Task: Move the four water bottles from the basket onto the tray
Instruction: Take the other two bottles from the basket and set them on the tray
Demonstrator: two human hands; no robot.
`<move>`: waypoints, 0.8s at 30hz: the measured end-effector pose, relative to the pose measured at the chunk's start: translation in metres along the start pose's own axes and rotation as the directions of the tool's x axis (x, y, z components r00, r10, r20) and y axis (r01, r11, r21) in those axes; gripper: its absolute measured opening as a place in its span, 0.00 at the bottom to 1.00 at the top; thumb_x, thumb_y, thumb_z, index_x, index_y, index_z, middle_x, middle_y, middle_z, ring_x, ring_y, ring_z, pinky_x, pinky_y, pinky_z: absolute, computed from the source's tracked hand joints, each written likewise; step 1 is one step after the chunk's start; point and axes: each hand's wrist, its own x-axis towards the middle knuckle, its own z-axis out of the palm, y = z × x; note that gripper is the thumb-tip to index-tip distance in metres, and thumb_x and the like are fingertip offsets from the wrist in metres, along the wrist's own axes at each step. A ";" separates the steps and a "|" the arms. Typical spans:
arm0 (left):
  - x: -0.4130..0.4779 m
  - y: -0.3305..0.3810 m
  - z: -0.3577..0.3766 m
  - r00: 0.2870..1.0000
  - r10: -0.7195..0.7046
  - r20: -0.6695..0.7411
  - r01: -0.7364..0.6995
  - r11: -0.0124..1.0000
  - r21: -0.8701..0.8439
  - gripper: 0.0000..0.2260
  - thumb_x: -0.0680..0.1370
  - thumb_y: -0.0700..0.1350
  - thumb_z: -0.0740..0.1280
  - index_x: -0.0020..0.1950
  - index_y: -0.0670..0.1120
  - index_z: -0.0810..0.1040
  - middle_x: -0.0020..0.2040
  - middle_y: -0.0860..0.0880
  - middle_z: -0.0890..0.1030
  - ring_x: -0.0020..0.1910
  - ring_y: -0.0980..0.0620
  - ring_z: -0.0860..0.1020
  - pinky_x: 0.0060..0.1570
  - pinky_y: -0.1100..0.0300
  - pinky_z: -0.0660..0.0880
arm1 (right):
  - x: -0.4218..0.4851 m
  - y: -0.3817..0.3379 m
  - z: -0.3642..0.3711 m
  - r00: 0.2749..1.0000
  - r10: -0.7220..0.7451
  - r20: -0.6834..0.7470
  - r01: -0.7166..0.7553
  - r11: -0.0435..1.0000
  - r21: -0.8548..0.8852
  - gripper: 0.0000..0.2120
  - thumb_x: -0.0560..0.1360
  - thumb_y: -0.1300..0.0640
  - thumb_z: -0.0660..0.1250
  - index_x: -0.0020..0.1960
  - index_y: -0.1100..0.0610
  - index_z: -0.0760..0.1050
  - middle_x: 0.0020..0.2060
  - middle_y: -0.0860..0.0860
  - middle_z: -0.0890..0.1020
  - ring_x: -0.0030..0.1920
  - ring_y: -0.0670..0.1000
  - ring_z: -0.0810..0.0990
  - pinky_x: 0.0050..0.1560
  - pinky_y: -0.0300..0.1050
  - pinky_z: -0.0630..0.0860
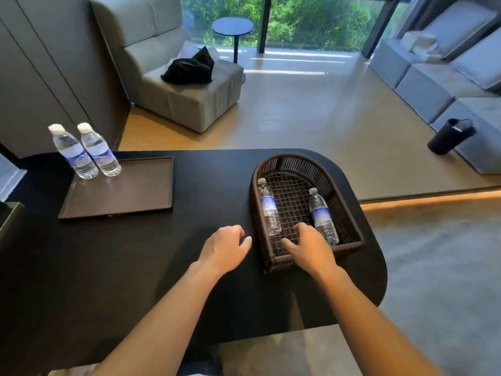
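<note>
On the black table [135,267], 2 bottles stand upright and side by side on the far left corner of the brown tray [122,196]: the left tray bottle [72,151] and the right tray bottle [99,149], almost touching each other. The other 2 are upright in the wicker basket [349,213] at the right end of the table: bottle A [269,208] against the left wall, bottle B [322,215] toward the right wall, well apart from each other.

The left hand [225,246] hovers over the table just beside the basket's left wall, fingers [238,232] loosely curled, thumb out toward the rim, holding nothing. The right hand [309,245] is over the basket's near edge, between the 2 bottles. Its fingers [301,227] are bent downward and partly open, thumb spread left over the woven floor. Its knuckles lie just beside the base of bottle B; I cannot tell whether they touch it. It grips nothing.
</note>
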 end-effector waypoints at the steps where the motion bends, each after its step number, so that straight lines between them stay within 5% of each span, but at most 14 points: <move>1: 0.005 0.012 0.005 1.000 0.011 0.007 -0.011 1.000 0.003 0.11 0.82 0.55 0.65 0.57 0.50 0.80 0.45 0.53 0.80 0.42 0.56 0.79 0.39 0.59 0.76 | 0.002 0.010 -0.006 1.000 0.017 -0.011 -0.017 1.000 0.008 0.18 0.77 0.44 0.70 0.60 0.54 0.74 0.51 0.51 0.81 0.49 0.52 0.81 0.50 0.51 0.80; 5: 0.038 0.049 0.021 0.998 0.025 0.049 -0.026 1.000 0.013 0.07 0.81 0.54 0.67 0.52 0.51 0.78 0.44 0.53 0.80 0.39 0.57 0.78 0.35 0.60 0.74 | 0.019 0.044 -0.026 0.996 0.080 -0.046 -0.077 0.996 0.051 0.16 0.78 0.46 0.71 0.57 0.56 0.75 0.45 0.50 0.78 0.49 0.55 0.82 0.52 0.54 0.80; 11: 0.110 0.089 0.052 0.998 -0.062 0.033 0.060 0.997 0.044 0.15 0.80 0.54 0.66 0.59 0.43 0.78 0.50 0.46 0.80 0.44 0.49 0.80 0.38 0.57 0.75 | 0.077 0.086 -0.041 0.989 0.146 -0.026 -0.143 0.986 0.082 0.17 0.76 0.46 0.72 0.59 0.54 0.74 0.49 0.52 0.81 0.44 0.50 0.81 0.42 0.48 0.77; 16: 0.166 0.108 0.078 0.991 -0.131 0.026 0.131 0.991 -0.024 0.16 0.79 0.53 0.68 0.59 0.43 0.74 0.56 0.42 0.81 0.54 0.43 0.80 0.49 0.52 0.79 | 0.131 0.105 -0.039 0.979 0.191 0.067 -0.195 0.978 0.073 0.17 0.76 0.46 0.71 0.59 0.54 0.74 0.49 0.52 0.81 0.44 0.50 0.80 0.42 0.47 0.76; 20: 0.203 0.107 0.101 0.964 -0.261 0.054 0.258 0.964 0.063 0.26 0.79 0.54 0.68 0.71 0.41 0.68 0.75 0.33 0.66 0.75 0.35 0.64 0.69 0.43 0.70 | 0.169 0.108 -0.025 0.970 0.192 0.147 -0.208 0.972 0.106 0.24 0.76 0.46 0.70 0.67 0.55 0.70 0.58 0.53 0.79 0.54 0.54 0.80 0.53 0.50 0.78; 24: 0.227 0.107 0.114 0.925 -0.375 0.055 0.371 0.926 0.073 0.38 0.78 0.53 0.70 0.80 0.39 0.55 0.81 0.31 0.53 0.79 0.33 0.56 0.74 0.41 0.64 | 0.190 0.109 -0.008 0.958 0.246 0.145 -0.251 0.968 0.017 0.34 0.76 0.44 0.70 0.76 0.57 0.63 0.68 0.58 0.73 0.66 0.60 0.76 0.64 0.58 0.76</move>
